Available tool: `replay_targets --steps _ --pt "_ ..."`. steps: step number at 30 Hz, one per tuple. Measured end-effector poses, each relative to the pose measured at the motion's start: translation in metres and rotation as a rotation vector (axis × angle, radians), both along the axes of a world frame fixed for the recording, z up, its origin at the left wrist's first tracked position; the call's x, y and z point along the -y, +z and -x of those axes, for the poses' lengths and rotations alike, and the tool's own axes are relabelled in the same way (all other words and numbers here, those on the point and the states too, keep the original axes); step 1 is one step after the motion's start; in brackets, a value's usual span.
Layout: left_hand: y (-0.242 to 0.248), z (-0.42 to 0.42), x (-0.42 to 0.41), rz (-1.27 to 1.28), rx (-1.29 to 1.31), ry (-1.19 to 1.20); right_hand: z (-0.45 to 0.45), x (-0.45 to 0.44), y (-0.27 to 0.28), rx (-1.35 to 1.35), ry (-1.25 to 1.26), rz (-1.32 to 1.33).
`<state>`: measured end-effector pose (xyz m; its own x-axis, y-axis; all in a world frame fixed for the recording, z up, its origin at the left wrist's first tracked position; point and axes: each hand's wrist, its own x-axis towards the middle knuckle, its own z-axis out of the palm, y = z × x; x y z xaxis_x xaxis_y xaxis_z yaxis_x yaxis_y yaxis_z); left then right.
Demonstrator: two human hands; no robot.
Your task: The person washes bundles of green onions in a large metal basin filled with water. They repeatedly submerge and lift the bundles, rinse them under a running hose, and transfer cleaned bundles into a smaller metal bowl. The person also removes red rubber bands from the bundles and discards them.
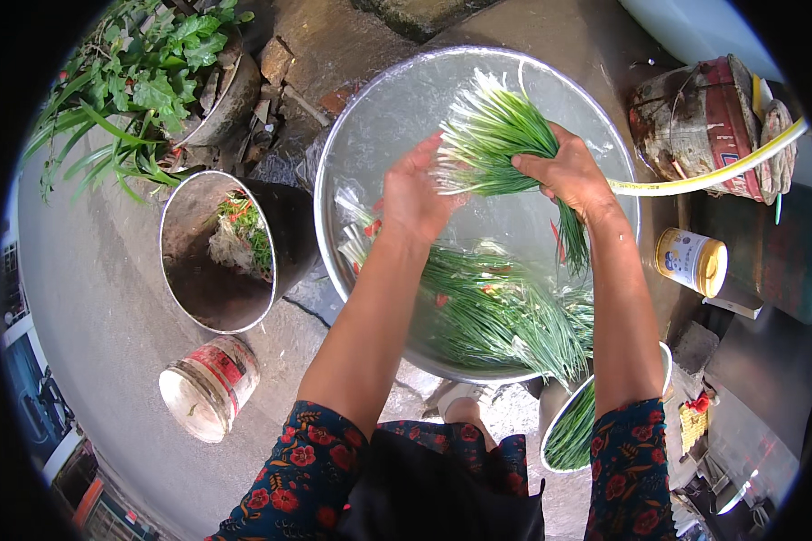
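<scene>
A bunch of green scallions or chives (497, 138) is gripped in my right hand (568, 172), its white ends pointing up and left. My left hand (413, 193) is cupped at those white ends, fingers apart and partly hidden behind them. Both hands are over a large round metal basin (386, 115) of water. More long green stalks (494, 311) lie in its near part, with small red pieces (442, 299) among them. A yellow-and-white hose (697, 184) comes in from the right and passes behind my right wrist.
Left of the basin are a tall bucket (291, 230) holding vegetable scraps (243, 230) and a dirty plastic bucket (210, 389). A stained bucket (683, 128) and a lidded can (690, 262) stand right. Greens fill a container (666, 365) beneath my right forearm. A potted plant (169, 74) is upper left.
</scene>
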<state>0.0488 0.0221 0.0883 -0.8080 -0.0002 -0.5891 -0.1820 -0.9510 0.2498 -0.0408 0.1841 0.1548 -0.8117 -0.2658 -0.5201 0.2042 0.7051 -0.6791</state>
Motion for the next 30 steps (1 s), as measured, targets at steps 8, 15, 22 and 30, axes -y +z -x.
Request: replay_targets --steps 8,15,22,30 --pt "-0.009 0.008 0.0 0.37 -0.026 -0.155 -0.012 -0.002 -0.01 -0.037 -0.133 0.109" --pt "-0.013 0.004 0.007 0.217 -0.066 -0.083 -0.016 -0.009 -0.018 -0.065 -0.189 0.122" --pt "-0.016 0.005 -0.002 0.548 0.083 -0.187 -0.019 -0.011 -0.023 -0.133 -0.201 0.166" --pt "-0.021 0.008 -0.002 0.437 -0.057 -0.117 -0.024 -0.01 -0.019 -0.085 -0.305 0.217"
